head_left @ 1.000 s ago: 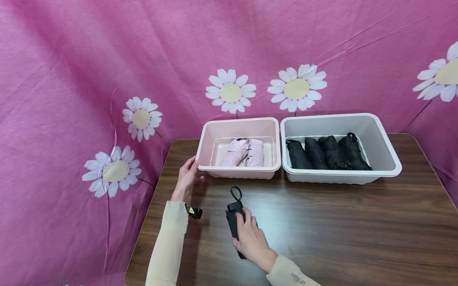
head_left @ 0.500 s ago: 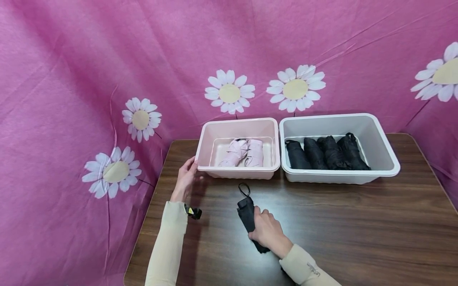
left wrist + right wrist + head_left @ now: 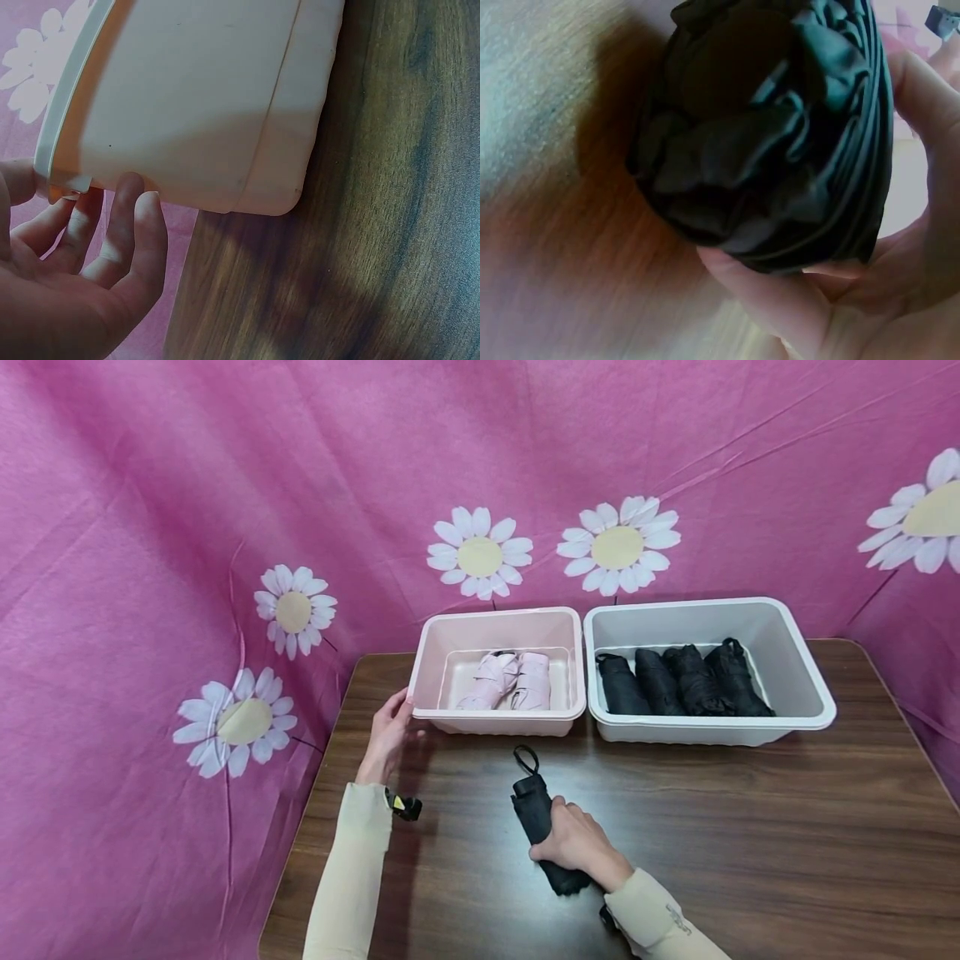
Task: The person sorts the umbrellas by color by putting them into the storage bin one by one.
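Note:
A folded black compact umbrella [image 3: 536,818], its wrist loop pointing at the bins, is gripped by my right hand [image 3: 581,843] above the front of the table. The right wrist view looks onto the umbrella's gathered cloth end [image 3: 765,150], with thumb and fingers on either side. At the left, my left hand [image 3: 386,735] holds the front left corner of a pink plastic bin [image 3: 498,722]. The left wrist view has the thumb at the bin's rim [image 3: 60,105] and fingers under it. Two pink folded umbrellas [image 3: 532,681] lie inside that bin.
Right beside the pink bin stands a larger white bin [image 3: 716,731] holding several black folded umbrellas [image 3: 660,681]. Both stand at the back of the brown wooden table [image 3: 750,827], against a pink cloth [image 3: 375,468] printed with daisies.
My right hand has closed round the black umbrella and carried it to the right, tilting it further. My left hand stays at the pink bin's corner.

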`<act>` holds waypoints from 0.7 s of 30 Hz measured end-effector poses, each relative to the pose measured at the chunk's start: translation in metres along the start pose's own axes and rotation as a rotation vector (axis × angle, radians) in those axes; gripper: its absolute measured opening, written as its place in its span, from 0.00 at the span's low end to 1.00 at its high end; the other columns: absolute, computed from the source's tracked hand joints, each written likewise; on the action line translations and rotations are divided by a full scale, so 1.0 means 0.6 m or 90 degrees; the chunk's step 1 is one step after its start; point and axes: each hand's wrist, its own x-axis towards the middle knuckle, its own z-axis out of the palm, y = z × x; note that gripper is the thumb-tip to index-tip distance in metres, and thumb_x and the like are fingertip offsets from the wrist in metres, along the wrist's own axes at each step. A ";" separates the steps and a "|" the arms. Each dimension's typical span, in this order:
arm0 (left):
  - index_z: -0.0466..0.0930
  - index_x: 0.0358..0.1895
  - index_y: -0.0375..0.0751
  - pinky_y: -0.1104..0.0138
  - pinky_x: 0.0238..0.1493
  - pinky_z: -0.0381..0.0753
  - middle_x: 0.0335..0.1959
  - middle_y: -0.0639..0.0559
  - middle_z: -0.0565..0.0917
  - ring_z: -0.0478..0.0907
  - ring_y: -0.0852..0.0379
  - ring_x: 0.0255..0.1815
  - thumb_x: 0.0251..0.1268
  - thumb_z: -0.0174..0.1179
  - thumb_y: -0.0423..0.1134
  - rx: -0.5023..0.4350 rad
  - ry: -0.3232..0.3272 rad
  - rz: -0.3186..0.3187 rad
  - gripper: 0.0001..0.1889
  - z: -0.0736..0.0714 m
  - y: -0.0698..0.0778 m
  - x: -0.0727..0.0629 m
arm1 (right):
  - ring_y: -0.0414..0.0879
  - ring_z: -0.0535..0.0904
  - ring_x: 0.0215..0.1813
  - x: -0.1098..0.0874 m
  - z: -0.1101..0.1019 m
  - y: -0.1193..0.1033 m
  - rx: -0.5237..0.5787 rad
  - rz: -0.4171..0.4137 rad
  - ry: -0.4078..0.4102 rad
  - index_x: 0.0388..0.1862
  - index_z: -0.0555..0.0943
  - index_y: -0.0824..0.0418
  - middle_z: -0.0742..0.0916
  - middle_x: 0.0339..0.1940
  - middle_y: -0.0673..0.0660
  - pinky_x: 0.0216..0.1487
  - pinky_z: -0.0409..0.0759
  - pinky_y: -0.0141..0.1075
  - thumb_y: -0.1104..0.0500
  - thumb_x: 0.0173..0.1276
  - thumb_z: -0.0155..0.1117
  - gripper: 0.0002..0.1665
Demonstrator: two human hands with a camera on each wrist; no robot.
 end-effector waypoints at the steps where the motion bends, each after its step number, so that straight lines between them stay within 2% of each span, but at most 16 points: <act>1: 0.64 0.70 0.40 0.70 0.27 0.80 0.60 0.26 0.72 0.82 0.61 0.27 0.75 0.49 0.40 0.003 -0.002 0.000 0.23 0.000 0.000 0.000 | 0.50 0.73 0.25 -0.001 0.000 0.001 0.005 -0.003 0.003 0.47 0.71 0.68 0.77 0.27 0.57 0.24 0.71 0.37 0.47 0.35 0.75 0.42; 6: 0.64 0.70 0.41 0.69 0.30 0.81 0.61 0.26 0.73 0.82 0.62 0.26 0.75 0.49 0.40 0.010 -0.003 -0.002 0.24 -0.001 -0.001 0.001 | 0.49 0.73 0.26 -0.004 -0.001 0.005 0.020 -0.021 0.015 0.47 0.72 0.68 0.78 0.27 0.56 0.25 0.71 0.37 0.47 0.35 0.74 0.42; 14: 0.65 0.70 0.41 0.70 0.28 0.81 0.62 0.29 0.72 0.82 0.59 0.30 0.75 0.49 0.40 0.012 0.001 -0.005 0.23 0.000 0.002 0.000 | 0.49 0.74 0.32 -0.011 -0.010 0.012 0.042 -0.029 -0.001 0.59 0.70 0.68 0.80 0.36 0.58 0.31 0.74 0.38 0.49 0.38 0.75 0.48; 17: 0.65 0.70 0.41 0.69 0.29 0.82 0.62 0.30 0.73 0.81 0.57 0.32 0.75 0.49 0.39 0.010 0.002 -0.007 0.23 0.001 0.003 -0.001 | 0.48 0.75 0.35 -0.014 -0.016 0.015 0.045 -0.049 0.012 0.61 0.70 0.66 0.81 0.41 0.57 0.33 0.75 0.39 0.49 0.38 0.75 0.49; 21: 0.65 0.70 0.41 0.64 0.33 0.83 0.62 0.32 0.73 0.81 0.51 0.38 0.75 0.48 0.39 0.020 0.003 -0.004 0.23 0.001 0.005 -0.002 | 0.45 0.75 0.36 -0.020 -0.028 0.022 0.061 -0.103 0.049 0.62 0.72 0.62 0.82 0.44 0.54 0.35 0.74 0.38 0.51 0.35 0.74 0.49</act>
